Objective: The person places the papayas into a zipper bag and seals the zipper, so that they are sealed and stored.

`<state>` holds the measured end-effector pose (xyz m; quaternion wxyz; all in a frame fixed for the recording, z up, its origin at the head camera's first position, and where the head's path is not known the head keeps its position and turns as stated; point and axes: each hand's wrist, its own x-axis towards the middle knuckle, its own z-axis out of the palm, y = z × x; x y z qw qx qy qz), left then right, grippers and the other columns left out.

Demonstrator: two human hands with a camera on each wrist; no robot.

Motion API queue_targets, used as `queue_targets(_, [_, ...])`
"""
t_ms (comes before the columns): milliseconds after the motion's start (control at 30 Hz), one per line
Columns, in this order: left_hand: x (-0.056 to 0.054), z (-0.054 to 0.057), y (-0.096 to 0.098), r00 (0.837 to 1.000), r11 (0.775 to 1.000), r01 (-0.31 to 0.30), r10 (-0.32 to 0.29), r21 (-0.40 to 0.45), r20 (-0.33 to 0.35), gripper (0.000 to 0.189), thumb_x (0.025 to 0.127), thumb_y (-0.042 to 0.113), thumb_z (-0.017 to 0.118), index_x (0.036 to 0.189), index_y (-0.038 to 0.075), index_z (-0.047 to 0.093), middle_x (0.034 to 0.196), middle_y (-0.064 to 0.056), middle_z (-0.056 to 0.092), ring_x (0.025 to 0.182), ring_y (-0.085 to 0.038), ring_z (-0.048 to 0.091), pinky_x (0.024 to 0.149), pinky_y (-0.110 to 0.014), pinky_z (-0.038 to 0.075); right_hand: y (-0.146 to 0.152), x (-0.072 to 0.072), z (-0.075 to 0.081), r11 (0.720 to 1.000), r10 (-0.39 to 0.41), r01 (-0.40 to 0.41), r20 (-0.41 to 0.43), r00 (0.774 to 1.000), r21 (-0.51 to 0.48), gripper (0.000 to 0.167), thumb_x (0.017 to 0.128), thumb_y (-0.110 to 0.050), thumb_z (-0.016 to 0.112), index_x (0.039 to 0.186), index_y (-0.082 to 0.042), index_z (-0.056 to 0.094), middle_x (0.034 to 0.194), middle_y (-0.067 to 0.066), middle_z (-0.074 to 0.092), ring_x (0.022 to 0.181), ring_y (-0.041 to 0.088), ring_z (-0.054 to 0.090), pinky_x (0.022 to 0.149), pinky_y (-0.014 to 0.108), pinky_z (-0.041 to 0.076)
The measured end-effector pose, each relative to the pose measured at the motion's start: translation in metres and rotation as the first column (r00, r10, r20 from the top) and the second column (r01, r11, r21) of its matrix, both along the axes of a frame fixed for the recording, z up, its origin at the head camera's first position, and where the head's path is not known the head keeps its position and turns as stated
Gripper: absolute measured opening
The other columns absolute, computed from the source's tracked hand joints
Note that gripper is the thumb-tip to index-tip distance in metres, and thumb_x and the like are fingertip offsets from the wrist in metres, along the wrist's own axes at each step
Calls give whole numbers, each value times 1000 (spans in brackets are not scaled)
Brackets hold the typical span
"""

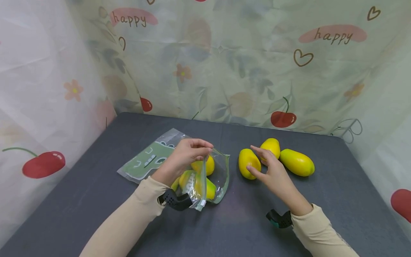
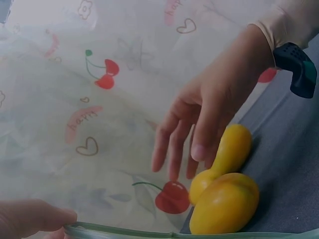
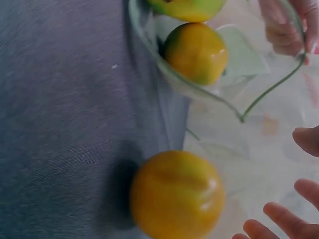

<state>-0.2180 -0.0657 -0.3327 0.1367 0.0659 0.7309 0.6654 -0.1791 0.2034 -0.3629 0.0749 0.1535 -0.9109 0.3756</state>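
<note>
My left hand (image 1: pixel 187 154) pinches the rim of a clear zip bag (image 1: pixel 148 162) with a green cartoon print, its mouth standing open to the right. Several yellow-green fruits (image 1: pixel 210 189), shaped like mangoes or small papayas, lie inside, partly covered by the wrist and the bag's film. To the right, my right hand (image 1: pixel 274 175) hovers with spread fingers around the nearest yellow fruit (image 1: pixel 246 164). In the right wrist view a gap shows between its fingers (image 3: pixel 286 219) and that fruit (image 3: pixel 177 194). Two more fruits, a rounder one (image 1: pixel 270 144) and a long one (image 1: pixel 298 162), lie just behind.
A dark grey cloth covers the table (image 1: pixel 237 225). Behind it and at both sides hangs a pale curtain (image 1: pixel 221 71) printed with cherries and hearts. A thin looped wire (image 1: pixel 351 125) shows at the back right corner. A black wrist device (image 1: pixel 279 218) sits on each arm.
</note>
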Motion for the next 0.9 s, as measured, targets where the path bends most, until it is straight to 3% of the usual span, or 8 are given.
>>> queue_targets(300, [0, -1, 1, 1000, 1000, 2, -2, -3, -3, 26, 89, 8, 65, 111, -6, 67, 88, -2, 68, 77, -15, 59, 75, -26, 52, 6, -9, -18, 997, -36, 33, 44, 998, 64, 65, 88, -18, 71, 144, -5, 41, 139, 18, 47, 123, 36, 48, 99, 53, 45])
queue_targets(567, [0, -2, 1, 1000, 1000, -2, 2, 0, 1, 26, 89, 8, 65, 111, -6, 66, 88, -2, 68, 77, -14, 59, 75, -26, 52, 9, -16, -28, 993, -49, 35, 122, 991, 112, 75, 87, -23, 72, 147, -2, 34, 142, 23, 41, 127, 38, 44, 103, 55, 40])
queue_targets(900, [0, -1, 0, 1000, 1000, -3, 3, -1, 4, 23, 89, 9, 66, 108, -3, 68, 88, -2, 68, 78, -15, 60, 76, -27, 52, 5, -24, -40, 992, -39, 20, 153, 988, 127, 80, 86, -24, 72, 148, 3, 28, 145, 26, 36, 130, 40, 39, 106, 57, 35])
